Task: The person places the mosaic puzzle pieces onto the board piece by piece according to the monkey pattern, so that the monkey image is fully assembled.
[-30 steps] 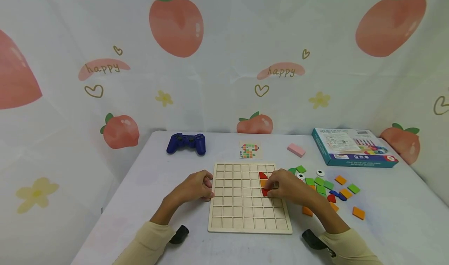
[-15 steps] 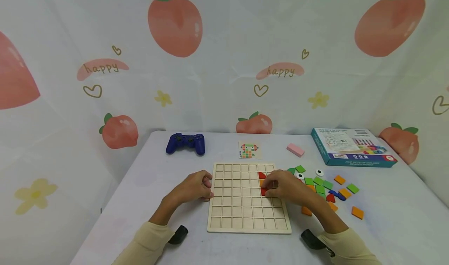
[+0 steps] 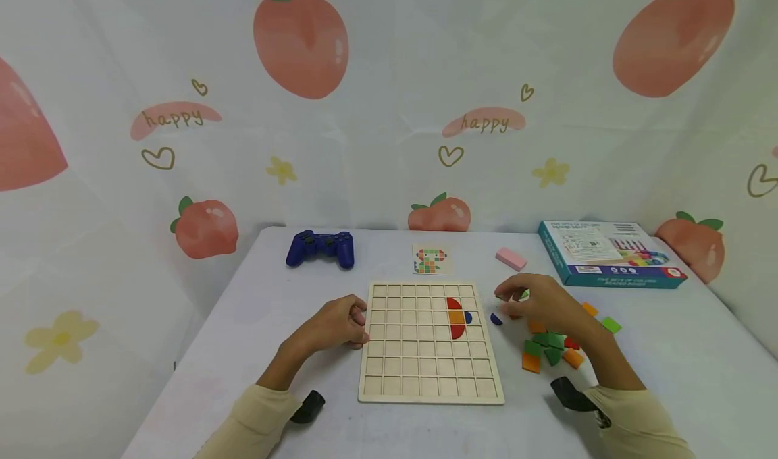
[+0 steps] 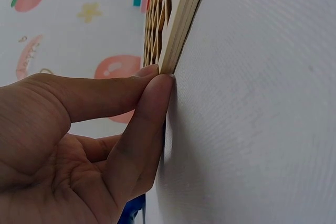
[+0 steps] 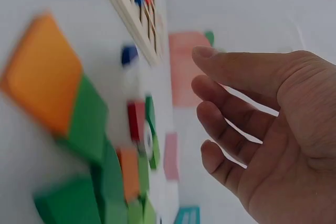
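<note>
My left hand [image 3: 335,322] pinches the left edge of a wooden grid board [image 3: 402,399] between thumb and fingers; the left wrist view shows the fingertips at the board's rim [image 4: 181,24]. On the board's right side lie two red curved tiles [image 3: 454,304], an orange square tile [image 3: 456,317] between them and a small blue half-round tile [image 3: 468,317] beside it. Right of the board, my right hand [image 3: 543,302] hovers over loose tiles, fingers loosely bent with nothing between them. Another blue half-round tile [image 3: 496,319] lies on the table near the board.
Under and around my right hand are several green tiles [image 3: 553,339], orange tiles [image 3: 531,362] and a red tile [image 3: 571,343]. Farther back are a small pattern card [image 3: 433,260], a pink block [image 3: 511,258], a blue game controller [image 3: 320,248] and a flat box [image 3: 610,255].
My right hand has left the board and moved right over the loose tiles. A blue half-round tile now shows beside the orange tile. Loose tiles have shifted; my left hand stays put.
</note>
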### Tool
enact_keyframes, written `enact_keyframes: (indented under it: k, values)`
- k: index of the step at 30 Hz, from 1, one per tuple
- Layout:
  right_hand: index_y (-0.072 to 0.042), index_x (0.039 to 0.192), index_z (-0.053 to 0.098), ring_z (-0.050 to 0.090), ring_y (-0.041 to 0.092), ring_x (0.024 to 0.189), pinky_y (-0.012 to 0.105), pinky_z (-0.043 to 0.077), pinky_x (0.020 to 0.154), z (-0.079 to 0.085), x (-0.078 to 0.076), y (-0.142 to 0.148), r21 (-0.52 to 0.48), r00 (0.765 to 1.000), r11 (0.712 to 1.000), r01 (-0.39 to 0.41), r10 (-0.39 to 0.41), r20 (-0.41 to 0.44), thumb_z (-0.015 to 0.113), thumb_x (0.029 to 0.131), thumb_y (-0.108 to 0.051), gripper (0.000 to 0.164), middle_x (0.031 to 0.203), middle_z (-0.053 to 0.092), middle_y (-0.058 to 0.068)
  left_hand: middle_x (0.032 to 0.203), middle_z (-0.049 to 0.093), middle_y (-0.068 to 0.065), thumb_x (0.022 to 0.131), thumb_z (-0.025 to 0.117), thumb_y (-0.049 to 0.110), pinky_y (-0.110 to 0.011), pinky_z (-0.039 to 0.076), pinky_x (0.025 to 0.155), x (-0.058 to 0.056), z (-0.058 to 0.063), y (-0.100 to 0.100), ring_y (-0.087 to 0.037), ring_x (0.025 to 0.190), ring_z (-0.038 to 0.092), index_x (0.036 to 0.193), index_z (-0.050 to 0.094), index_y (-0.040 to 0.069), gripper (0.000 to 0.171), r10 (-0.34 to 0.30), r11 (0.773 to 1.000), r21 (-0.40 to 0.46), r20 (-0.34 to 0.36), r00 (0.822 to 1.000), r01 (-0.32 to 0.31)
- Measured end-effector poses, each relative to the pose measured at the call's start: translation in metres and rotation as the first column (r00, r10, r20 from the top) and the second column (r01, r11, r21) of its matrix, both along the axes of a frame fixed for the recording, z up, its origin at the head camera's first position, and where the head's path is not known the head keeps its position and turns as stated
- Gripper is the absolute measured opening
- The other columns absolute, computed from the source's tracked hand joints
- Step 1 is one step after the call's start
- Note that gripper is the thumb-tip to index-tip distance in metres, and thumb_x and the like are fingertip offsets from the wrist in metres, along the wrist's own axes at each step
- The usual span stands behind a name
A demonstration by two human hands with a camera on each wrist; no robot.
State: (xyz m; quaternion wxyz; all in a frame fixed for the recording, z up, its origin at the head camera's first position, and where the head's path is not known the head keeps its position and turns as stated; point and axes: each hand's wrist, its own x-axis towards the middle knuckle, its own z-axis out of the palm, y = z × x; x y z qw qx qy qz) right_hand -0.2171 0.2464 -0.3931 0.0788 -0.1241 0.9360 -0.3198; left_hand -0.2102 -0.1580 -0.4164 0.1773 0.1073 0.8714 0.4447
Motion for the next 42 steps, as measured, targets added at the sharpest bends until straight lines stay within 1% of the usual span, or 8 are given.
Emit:
enact_keyframes:
  k: [2,6,14,21,26,32,36,42]
  values:
    - [-0.008,0.123,0.076,0.061,0.024,0.099,0.032,0.055,0.075,0.001,-0.001,0.011,0.006,0.999,0.999,0.037,-0.037,0.009,0.079,0.095,-0.02,0.031,0.105,0.07,0.004,0.104,0.063,-0.012,0.085,0.081,0.0,-0.03,0.059,0.073,0.0,0.0,0.0,-0.014,0.077,0.067,0.132,0.057,-0.01,0.054,0.0,1.0,0.001,0.001,1.0,0.0]
    - [-0.006,0.125,0.075,0.061,0.027,0.102,0.034,0.054,0.077,0.003,-0.001,0.033,0.042,0.997,0.997,0.071,-0.071,0.002,0.08,0.094,-0.024,0.036,0.107,0.071,0.007,0.103,0.063,-0.011,0.085,0.081,0.001,-0.03,0.058,0.073,-0.001,-0.001,-0.001,-0.014,0.078,0.066,0.132,0.057,-0.01,0.053,-0.001,1.0,-0.01,-0.008,1.0,0.001]
    - [-0.001,0.128,0.072,0.063,0.033,0.105,0.046,0.057,0.084,0.002,0.001,0.069,0.068,0.995,0.993,0.098,-0.1,0.017,0.078,0.096,-0.024,0.04,0.113,0.072,0.015,0.101,0.064,-0.009,0.083,0.083,0.002,-0.03,0.055,0.075,-0.001,-0.002,-0.001,-0.015,0.08,0.064,0.131,0.059,-0.009,0.054,-0.002,0.999,-0.041,-0.028,1.0,0.001]
    - [0.002,0.129,0.071,0.065,0.032,0.105,0.046,0.06,0.083,-0.002,0.003,0.09,0.066,0.99,0.991,0.115,-0.12,0.076,0.078,0.094,-0.022,0.043,0.116,0.072,0.017,0.101,0.064,-0.008,0.084,0.083,0.003,-0.03,0.055,0.077,0.0,0.0,-0.001,-0.016,0.083,0.063,0.13,0.06,-0.009,0.053,-0.004,0.998,-0.056,-0.04,0.999,0.002]
    - [0.005,0.132,0.068,0.066,0.025,0.098,0.04,0.06,0.08,-0.005,0.003,0.1,0.052,0.982,0.992,0.116,-0.122,0.142,0.079,0.092,-0.017,0.047,0.113,0.072,0.016,0.101,0.064,-0.008,0.084,0.083,0.003,-0.031,0.055,0.078,0.0,0.0,-0.001,-0.016,0.083,0.063,0.13,0.06,-0.008,0.053,0.0,0.998,-0.058,-0.037,0.999,-0.002]
    - [0.005,0.13,0.069,0.066,0.023,0.097,0.04,0.06,0.081,-0.008,0.0,0.106,0.057,0.975,0.994,0.09,-0.099,0.196,0.081,0.089,-0.015,0.047,0.111,0.073,0.013,0.102,0.063,-0.009,0.084,0.082,0.003,-0.031,0.055,0.077,-0.001,-0.001,-0.001,-0.015,0.082,0.063,0.13,0.059,-0.009,0.053,-0.011,0.999,-0.046,-0.038,0.999,0.009]
    - [0.004,0.128,0.07,0.065,0.023,0.096,0.039,0.059,0.08,-0.011,0.0,0.106,0.062,0.974,0.993,0.099,-0.109,0.199,0.081,0.088,-0.013,0.045,0.109,0.073,0.01,0.102,0.064,-0.009,0.084,0.082,0.003,-0.03,0.056,0.076,-0.001,-0.001,-0.001,-0.015,0.082,0.064,0.13,0.059,-0.009,0.053,-0.012,0.999,-0.039,-0.037,0.999,0.011]
    - [0.003,0.13,0.069,0.064,0.024,0.097,0.039,0.059,0.079,-0.011,0.0,0.106,0.076,0.975,0.992,0.1,-0.113,0.191,0.081,0.088,-0.014,0.047,0.11,0.071,0.012,0.102,0.064,-0.009,0.084,0.082,0.003,-0.03,0.056,0.075,0.0,-0.001,-0.001,-0.016,0.082,0.064,0.131,0.059,-0.009,0.054,-0.004,0.999,-0.033,-0.03,1.0,0.003]
